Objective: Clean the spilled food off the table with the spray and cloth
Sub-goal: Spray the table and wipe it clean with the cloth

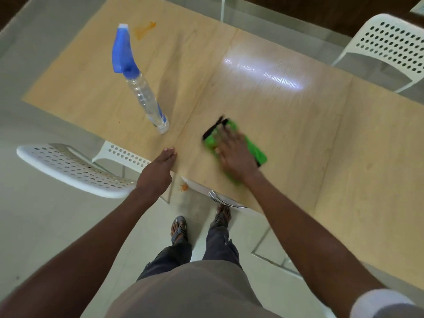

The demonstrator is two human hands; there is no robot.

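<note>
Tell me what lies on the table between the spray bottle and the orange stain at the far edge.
Nothing: in the head view, bare tabletop runs from the spray bottle to the orange stain. The bottle's blue head overlaps the stain's near side in the picture.

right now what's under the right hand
The right hand presses flat on a green cloth lying on the table. Whatever spill lies beneath the cloth is covered and cannot be seen.
</note>
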